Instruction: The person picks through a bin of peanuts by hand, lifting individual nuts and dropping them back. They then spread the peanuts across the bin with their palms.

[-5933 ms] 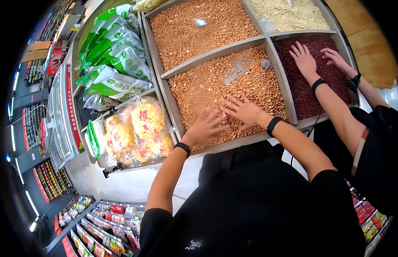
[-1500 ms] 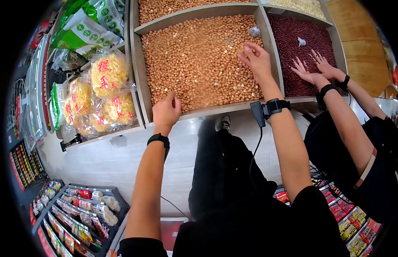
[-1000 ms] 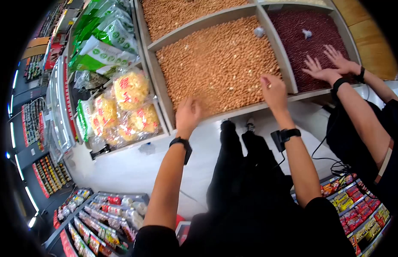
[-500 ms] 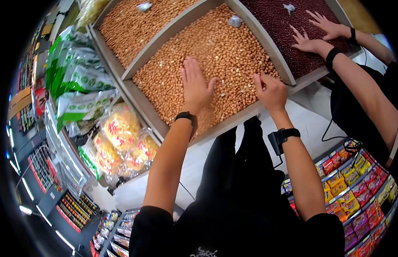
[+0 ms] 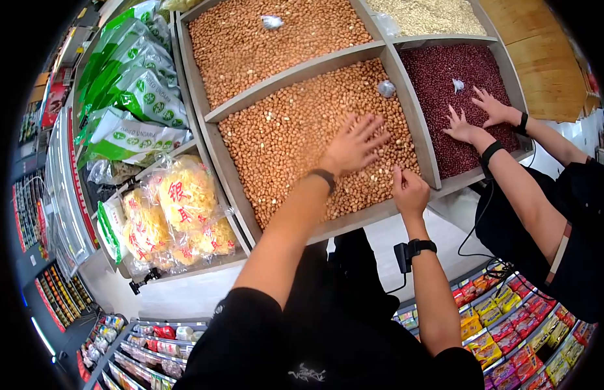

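A wooden display stand [image 5: 373, 213] is divided by raised boards into compartments. The largest in full view, nearest the wearer, contains loose brown nuts [image 5: 276, 140], spread from board to board in an uneven layer.

Left hand [image 5: 357, 144]: open, fingers spread, palm down over the nuts, right of the compartment's middle. Nothing is seen in its grasp. It is blurred; firm contact with the nuts cannot be confirmed. Nuts are visible on all sides of the fingers.

Right hand [image 5: 411, 194]: fingers curled in, thumb raised, at the front rim by the compartment's right corner. Nuts lie just beyond and to the left of it. Whether it encloses anything cannot be told.

Beyond the dividing board is a second compartment of similar nuts [image 5: 250, 62]. To the right are dark red beans [image 5: 422, 71], with a co-worker's two hands [image 5: 479, 117] spread over them; pale flakes [image 5: 438, 16] lie behind. On the left are green-and-white packets [image 5: 152, 94] and, nearer, clear bags of yellow food [image 5: 188, 195].

Smallest items: a crumpled plastic piece [image 5: 386, 89] on the near nuts, beyond the left hand, and a whitish scrap [image 5: 458, 85] on the beans.
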